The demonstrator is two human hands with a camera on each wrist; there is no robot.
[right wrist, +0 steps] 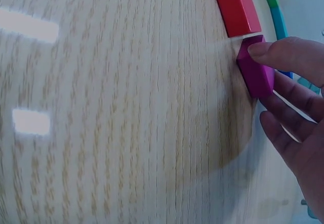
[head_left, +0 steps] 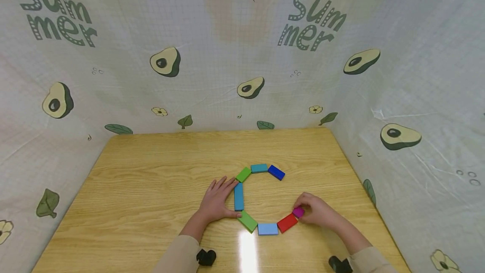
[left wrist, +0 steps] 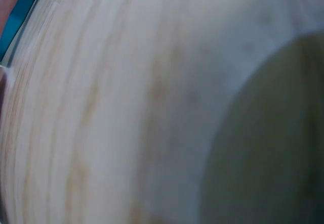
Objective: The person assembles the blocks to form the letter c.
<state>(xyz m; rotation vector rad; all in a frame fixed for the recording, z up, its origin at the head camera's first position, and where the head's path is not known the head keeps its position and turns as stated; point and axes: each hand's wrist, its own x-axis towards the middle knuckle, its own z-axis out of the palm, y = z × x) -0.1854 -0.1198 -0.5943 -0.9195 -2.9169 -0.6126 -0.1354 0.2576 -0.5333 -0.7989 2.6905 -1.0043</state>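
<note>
Seven blocks arc into a ring on the worktop (head_left: 151,172); right hand (head_left: 322,213) pinches the magenta block (head_left: 298,212) beside the red block (head_left: 287,223), left hand (head_left: 217,199) flat against the teal block (head_left: 238,196). Next, likely, seating it flush.

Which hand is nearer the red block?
Right. The right hand pinches the purple block at the red block's right end. The left hand rests flat across the ring, beside the blue block.
</note>
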